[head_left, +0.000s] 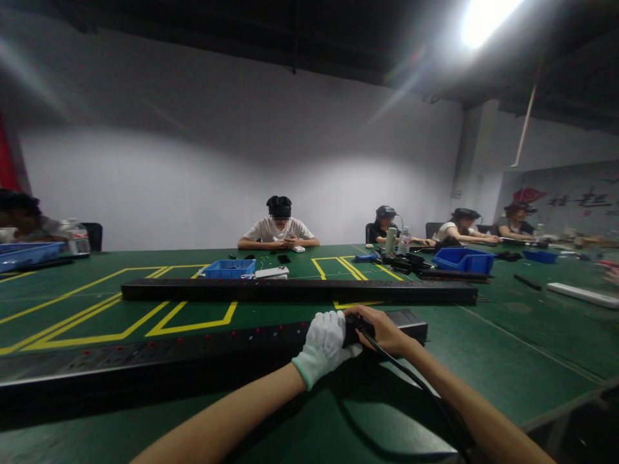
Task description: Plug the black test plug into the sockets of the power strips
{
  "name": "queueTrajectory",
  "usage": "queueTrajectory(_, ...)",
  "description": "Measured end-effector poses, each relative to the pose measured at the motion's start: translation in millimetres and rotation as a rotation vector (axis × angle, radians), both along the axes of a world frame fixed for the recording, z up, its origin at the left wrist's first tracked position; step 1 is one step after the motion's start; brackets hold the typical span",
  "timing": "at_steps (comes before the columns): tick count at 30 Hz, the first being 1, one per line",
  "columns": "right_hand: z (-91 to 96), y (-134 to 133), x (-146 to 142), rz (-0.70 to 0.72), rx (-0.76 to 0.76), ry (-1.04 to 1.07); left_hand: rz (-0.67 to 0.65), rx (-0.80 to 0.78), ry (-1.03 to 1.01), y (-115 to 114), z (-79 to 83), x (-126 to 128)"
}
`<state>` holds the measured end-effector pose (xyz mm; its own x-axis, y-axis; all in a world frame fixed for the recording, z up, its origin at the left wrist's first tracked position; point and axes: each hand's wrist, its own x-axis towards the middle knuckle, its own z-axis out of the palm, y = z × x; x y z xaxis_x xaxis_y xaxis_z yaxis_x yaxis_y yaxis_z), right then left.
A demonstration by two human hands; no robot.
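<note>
A long black power strip (203, 348) with small red marks along its top lies across the near side of the table. My left hand (324, 341), in a white glove, is closed over the strip near its right end. Beside it my bare right hand (384, 330) grips the end of a black power cord (418, 381) against the strip's top. The cord's tip is hidden by my fingers, so I cannot tell whether it sits in a socket. From there the cord trails down toward the lower right.
A second black power strip (300, 291) lies behind the first. Farther back are a light blue basket (228, 269), a white phone (271, 272) and a dark blue bin (464, 260). A white bar (583, 295) is at right. Several people sit around the green table (522, 348).
</note>
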<state>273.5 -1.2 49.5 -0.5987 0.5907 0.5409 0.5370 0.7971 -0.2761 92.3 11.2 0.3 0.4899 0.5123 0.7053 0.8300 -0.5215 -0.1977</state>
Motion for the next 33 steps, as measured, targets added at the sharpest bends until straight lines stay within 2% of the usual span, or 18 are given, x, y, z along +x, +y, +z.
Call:
queueTrajectory(16, -1.3, 1.9, 2.5, -0.042, 0.046, -0.067, -0.014, -0.043, 0.0, 0.9, 0.1, 0.1)
queueTrajectory(24, 6.4, 2.0, 5.0, -0.011, -0.061, -0.042, 0.009, -0.044, 0.037, -0.7, 1.7, -1.2)
queueTrajectory(33, 2.9, 8.4, 9.6, 0.067, -0.141, 0.059, 0.047, -0.065, 0.06, -1.1, 1.8, -0.9)
